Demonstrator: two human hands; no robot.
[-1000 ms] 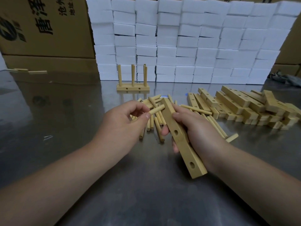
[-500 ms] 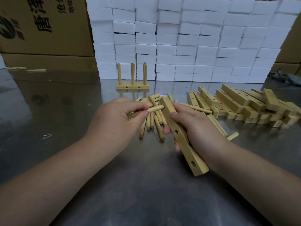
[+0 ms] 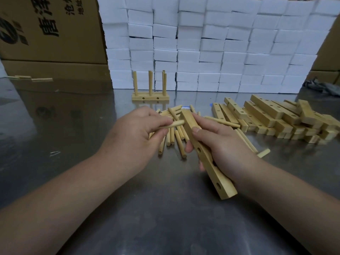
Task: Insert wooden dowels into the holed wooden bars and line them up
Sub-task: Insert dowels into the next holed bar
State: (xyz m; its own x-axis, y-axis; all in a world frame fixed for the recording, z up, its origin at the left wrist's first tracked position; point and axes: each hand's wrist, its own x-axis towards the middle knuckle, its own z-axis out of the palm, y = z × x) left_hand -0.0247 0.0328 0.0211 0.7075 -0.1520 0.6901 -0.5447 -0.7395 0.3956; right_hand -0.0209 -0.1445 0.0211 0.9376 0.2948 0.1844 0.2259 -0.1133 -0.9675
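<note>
Bare steel table (image 3: 165, 218) nearest; left hand (image 3: 136, 133) pinches a dowel (image 3: 174, 124) beside the bar (image 3: 207, 159) the right hand (image 3: 220, 144) grips.

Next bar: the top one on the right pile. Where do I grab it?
Probably pinch the top bar across its long sides near mid-length, coming from above: it lies flat, uppermost on the pile, with nothing over it.

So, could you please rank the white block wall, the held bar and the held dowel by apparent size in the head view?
1. block wall, largest by far
2. bar, though nearness enlarges it
3. dowel, clearly smallest
</note>
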